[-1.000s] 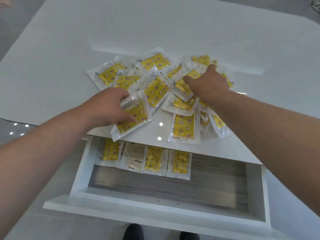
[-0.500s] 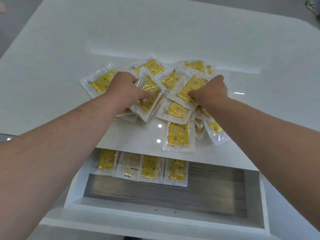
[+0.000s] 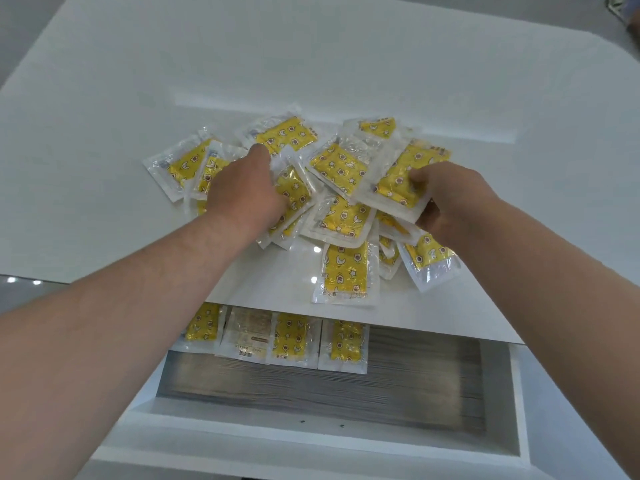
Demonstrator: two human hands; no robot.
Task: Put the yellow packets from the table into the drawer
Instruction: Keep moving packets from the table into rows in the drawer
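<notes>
- The drawer (image 3: 498, 368) (white walls, grey wood-grain floor) is standing open beneath the front edge of the white table (image 3: 138, 98).
- A row of four packets (image 3: 291, 336) is lying along the drawer's back, with their far ends tucked under the table edge. Left to right they are yellow, the pale packet (image 3: 247, 336) (beige face, no yellow showing), yellow and yellow.
- The rest of the drawer floor is showing bare wood grain.
- The pile (image 3: 346, 216) of yellow packets is sitting on the table near its front edge, above the drawer. Roughly twelve are showing (they overlap, so I cannot tell the exact count).
- One flat packet (image 3: 346, 271) is lying nearest the table edge, at the front of the pile.
- Two hands are working, both forearms bare.
- The left hand (image 3: 246, 192) is reaching into the pile's left half with its knuckles up. Its fingers are curling down and its thumb is clamping on a tilted packet (image 3: 294, 199) (fingertips hidden).
- The right hand (image 3: 457, 202) is pinching a raised packet (image 3: 398, 178). The thumb is pressing on the top face and the fingers are curling beneath the near edge, holding it tilted over the pile's right side.
</notes>
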